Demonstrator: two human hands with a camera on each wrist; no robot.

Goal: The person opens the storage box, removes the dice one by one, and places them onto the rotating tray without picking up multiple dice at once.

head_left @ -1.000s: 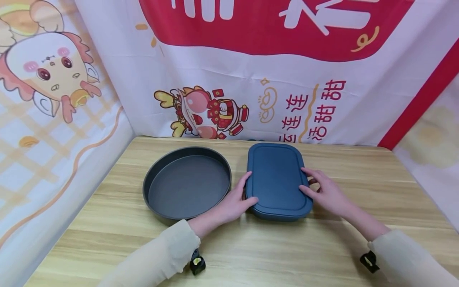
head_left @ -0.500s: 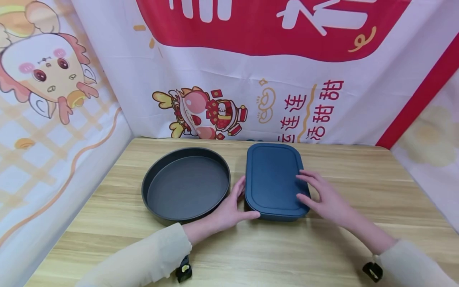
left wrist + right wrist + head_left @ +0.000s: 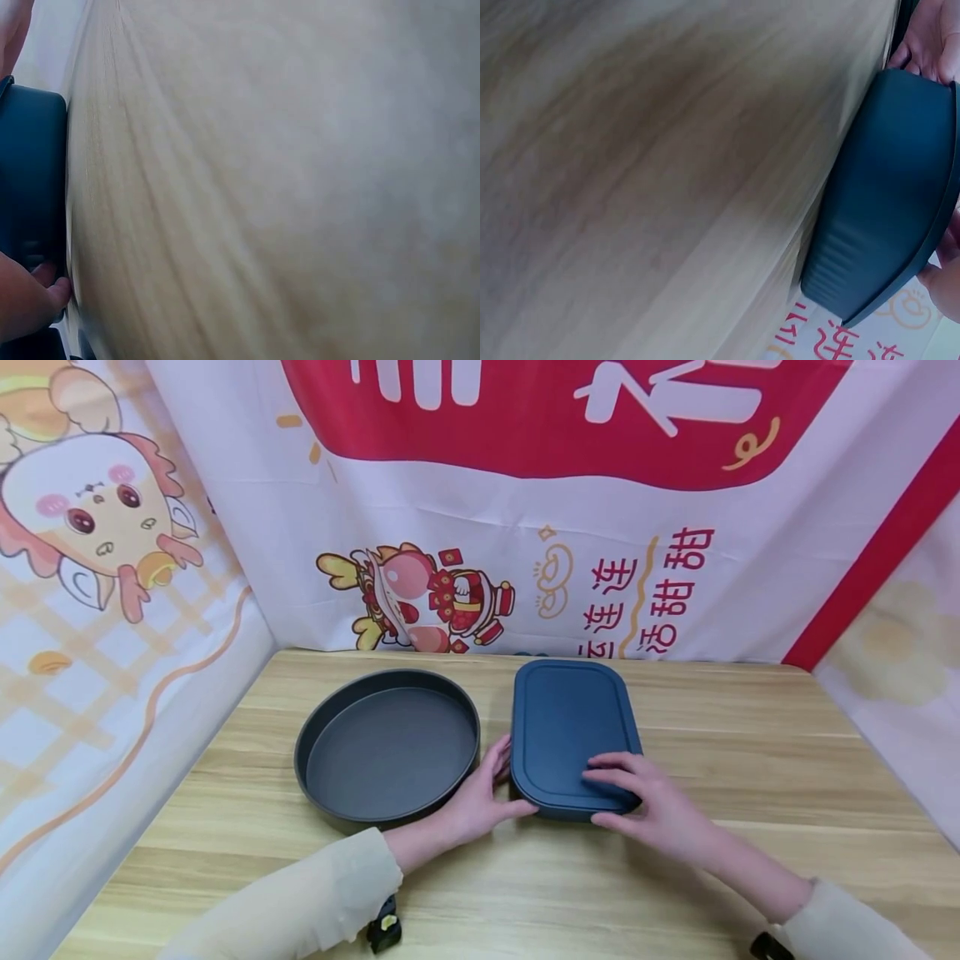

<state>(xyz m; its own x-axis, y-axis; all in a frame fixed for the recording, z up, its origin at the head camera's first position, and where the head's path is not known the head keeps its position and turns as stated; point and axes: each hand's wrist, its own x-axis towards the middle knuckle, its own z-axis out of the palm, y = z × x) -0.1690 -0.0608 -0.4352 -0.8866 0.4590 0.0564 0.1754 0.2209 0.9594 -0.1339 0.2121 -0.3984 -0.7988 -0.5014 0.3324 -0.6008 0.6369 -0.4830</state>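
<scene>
A dark blue rectangular food container [image 3: 543,812] with a flat lid [image 3: 562,718] stands on the table. My left hand [image 3: 468,806] holds its near left corner, thumb at the front and fingers along the left side. In the left wrist view those fingers [image 3: 56,292] bend in low against the container wall [image 3: 30,172]. My right hand [image 3: 660,814] pinches the near right corner of the lid, fingers on top and thumb at the front edge. The right wrist view has that thumb [image 3: 930,274] against the lid's rim [image 3: 900,283].
A round dark grey pan [image 3: 386,747] stands close to the left of the container, beside my left hand. Printed cloth [image 3: 450,510] hangs behind the wooden table [image 3: 750,760] and along both sides.
My right hand has moved from the container's right side to its near right corner. My left hand has slid slightly toward me, its thumb going from the lid to the front corner.
</scene>
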